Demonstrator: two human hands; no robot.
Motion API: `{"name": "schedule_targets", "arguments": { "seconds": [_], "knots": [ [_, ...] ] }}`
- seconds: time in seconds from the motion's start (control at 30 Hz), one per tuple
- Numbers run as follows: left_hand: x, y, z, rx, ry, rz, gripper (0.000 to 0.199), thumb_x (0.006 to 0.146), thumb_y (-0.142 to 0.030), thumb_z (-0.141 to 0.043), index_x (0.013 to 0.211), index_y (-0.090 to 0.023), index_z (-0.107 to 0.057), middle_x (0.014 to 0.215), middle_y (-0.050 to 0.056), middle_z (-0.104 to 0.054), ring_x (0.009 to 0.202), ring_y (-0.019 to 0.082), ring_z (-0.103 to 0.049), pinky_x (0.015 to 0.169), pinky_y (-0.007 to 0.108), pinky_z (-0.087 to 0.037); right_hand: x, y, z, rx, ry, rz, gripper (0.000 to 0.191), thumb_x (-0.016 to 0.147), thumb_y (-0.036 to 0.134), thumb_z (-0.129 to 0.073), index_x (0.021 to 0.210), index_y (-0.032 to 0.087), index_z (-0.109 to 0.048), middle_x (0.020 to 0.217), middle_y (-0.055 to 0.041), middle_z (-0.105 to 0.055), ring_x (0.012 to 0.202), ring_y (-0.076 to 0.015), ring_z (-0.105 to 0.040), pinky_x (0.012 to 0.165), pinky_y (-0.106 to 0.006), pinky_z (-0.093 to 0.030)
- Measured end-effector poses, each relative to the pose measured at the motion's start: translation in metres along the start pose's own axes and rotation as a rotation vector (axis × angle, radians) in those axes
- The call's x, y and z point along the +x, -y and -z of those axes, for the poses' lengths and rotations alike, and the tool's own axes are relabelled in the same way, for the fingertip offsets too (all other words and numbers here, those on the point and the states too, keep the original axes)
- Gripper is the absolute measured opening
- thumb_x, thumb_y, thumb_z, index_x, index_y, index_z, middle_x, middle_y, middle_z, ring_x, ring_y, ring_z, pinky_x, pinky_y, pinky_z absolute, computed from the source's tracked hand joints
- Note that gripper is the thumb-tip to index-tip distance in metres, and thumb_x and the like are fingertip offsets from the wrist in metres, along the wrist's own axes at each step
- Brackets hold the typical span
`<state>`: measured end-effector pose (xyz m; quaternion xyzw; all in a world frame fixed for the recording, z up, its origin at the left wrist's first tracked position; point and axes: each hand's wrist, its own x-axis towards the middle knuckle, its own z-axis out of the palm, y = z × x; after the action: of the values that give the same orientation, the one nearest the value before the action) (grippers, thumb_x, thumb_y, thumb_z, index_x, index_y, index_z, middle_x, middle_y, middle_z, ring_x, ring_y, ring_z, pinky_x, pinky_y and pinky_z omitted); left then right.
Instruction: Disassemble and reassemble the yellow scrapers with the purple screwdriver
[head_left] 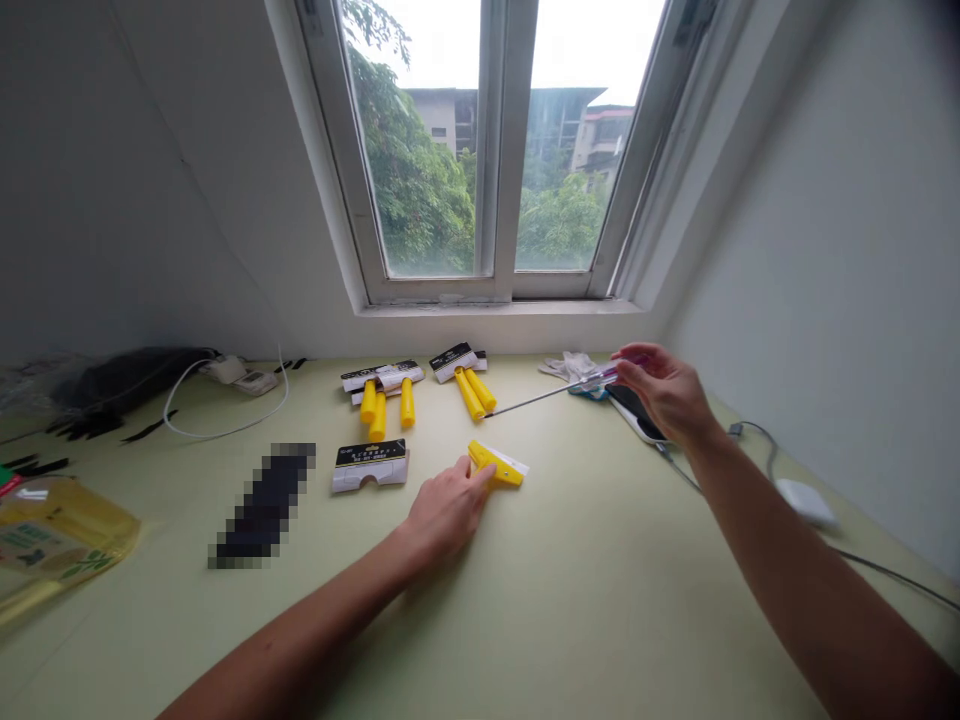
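Left hand (446, 510) open, fingers extended, fingertips resting on a yellow plastic scraper (496, 465) that lies flat on a pale green desk (600, 560), just beside a printed card (370, 466). Right hand (664, 392) closed around the translucent handle of a slim screwdriver (600, 379), raised above the desk, its long steel shaft pointing toward the scraper without touching it. Beyond lie carded yellow-handled tools (469, 392).
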<state>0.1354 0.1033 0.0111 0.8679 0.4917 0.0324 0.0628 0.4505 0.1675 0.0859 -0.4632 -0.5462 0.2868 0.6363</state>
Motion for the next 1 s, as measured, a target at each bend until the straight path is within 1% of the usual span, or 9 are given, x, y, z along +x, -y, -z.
{"name": "schedule_targets", "arguments": {
  "seconds": [0.07, 0.17, 0.33, 0.5, 0.57, 0.7, 0.83, 0.9, 1.0],
  "knots": [
    [-0.002, 0.002, 0.0, -0.009, 0.0, -0.002, 0.036, 0.096, -0.032, -0.034, 0.13, -0.032, -0.044, 0.1, 0.006, -0.054, 0.076, 0.017, -0.059, 0.065, 0.028, -0.046, -0.007, -0.019, 0.008, 0.014, -0.003, -0.054, 0.039, 0.064, 0.044, -0.078, 0.092, 0.022, -0.063, 0.084, -0.0037, -0.068, 0.074, -0.0201, -0.067, 0.072, -0.036, -0.058],
    [-0.005, 0.007, -0.001, -0.021, 0.002, -0.001, 0.038, 0.096, -0.031, -0.035, 0.132, -0.032, -0.043, 0.1, 0.005, -0.054, 0.075, 0.017, -0.059, 0.067, 0.028, -0.045, -0.016, -0.032, 0.017, -0.019, -0.013, -0.084, 0.035, 0.066, 0.043, -0.078, 0.092, 0.023, -0.064, 0.085, -0.004, -0.068, 0.074, -0.0196, -0.067, 0.071, -0.034, -0.058],
    [-0.004, 0.016, -0.002, -0.064, -0.038, 0.018, 0.038, 0.097, -0.032, -0.035, 0.133, -0.031, -0.045, 0.099, 0.005, -0.054, 0.077, 0.017, -0.061, 0.071, 0.028, -0.045, -0.021, -0.036, 0.028, 0.008, -0.037, -0.102, 0.03, 0.071, 0.041, -0.076, 0.093, 0.024, -0.065, 0.084, -0.0023, -0.067, 0.075, -0.0175, -0.067, 0.071, -0.032, -0.058],
    [0.0, 0.024, 0.001, -0.086, -0.1, 0.0, 0.039, 0.097, -0.03, -0.037, 0.135, -0.032, -0.042, 0.1, 0.004, -0.054, 0.078, 0.015, -0.06, 0.071, 0.026, -0.046, -0.027, -0.041, 0.027, -0.062, -0.039, -0.097, 0.032, 0.073, 0.043, -0.074, 0.093, 0.019, -0.064, 0.08, -0.0038, -0.065, 0.071, -0.0175, -0.064, 0.067, -0.032, -0.057],
    [0.001, 0.025, 0.002, -0.074, -0.13, -0.004, 0.043, 0.095, -0.029, -0.04, 0.138, -0.032, -0.037, 0.102, 0.004, -0.055, 0.077, 0.016, -0.06, 0.07, 0.026, -0.047, -0.031, -0.044, 0.026, -0.067, -0.046, -0.099, 0.032, 0.075, 0.043, -0.073, 0.093, 0.019, -0.063, 0.081, -0.0046, -0.066, 0.073, -0.0175, -0.064, 0.068, -0.032, -0.057],
    [0.001, 0.024, -0.001, -0.056, -0.268, 0.02, 0.066, 0.09, -0.025, -0.051, 0.146, -0.027, -0.015, 0.106, 0.006, -0.058, 0.086, 0.02, -0.061, 0.071, 0.03, -0.048, -0.043, -0.052, 0.025, -0.058, -0.092, -0.099, 0.034, 0.074, 0.043, -0.074, 0.094, 0.018, -0.063, 0.078, -0.0036, -0.065, 0.069, -0.0163, -0.064, 0.065, -0.03, -0.056],
    [0.003, 0.025, -0.002, 0.008, -0.36, -0.021, 0.079, 0.088, -0.019, -0.052, 0.149, -0.022, -0.001, 0.104, 0.007, -0.059, 0.086, 0.021, -0.06, 0.071, 0.031, -0.049, -0.051, -0.06, 0.024, -0.023, -0.158, -0.096, 0.035, 0.072, 0.044, -0.075, 0.092, 0.018, -0.064, 0.077, -0.0027, -0.065, 0.067, -0.0146, -0.063, 0.063, -0.028, -0.056],
    [0.005, 0.026, -0.001, 0.084, -0.355, -0.045, 0.069, 0.089, -0.019, -0.049, 0.148, -0.022, -0.013, 0.102, 0.007, -0.058, 0.083, 0.02, -0.059, 0.069, 0.03, -0.049, -0.052, -0.062, 0.024, -0.008, -0.175, -0.096, 0.035, 0.072, 0.044, -0.075, 0.091, 0.018, -0.064, 0.076, -0.0023, -0.065, 0.066, -0.014, -0.062, 0.062, -0.027, -0.056],
    [0.007, 0.028, 0.0, 0.219, -0.292, -0.109, 0.046, 0.091, -0.015, -0.041, 0.135, -0.027, -0.043, 0.095, 0.005, -0.054, 0.075, 0.018, -0.055, 0.067, 0.029, -0.047, -0.052, -0.062, 0.024, 0.015, -0.194, -0.102, 0.035, 0.071, 0.045, -0.076, 0.09, 0.018, -0.064, 0.075, -0.002, -0.066, 0.065, -0.0135, -0.062, 0.06, -0.026, -0.056]
  ]
}}
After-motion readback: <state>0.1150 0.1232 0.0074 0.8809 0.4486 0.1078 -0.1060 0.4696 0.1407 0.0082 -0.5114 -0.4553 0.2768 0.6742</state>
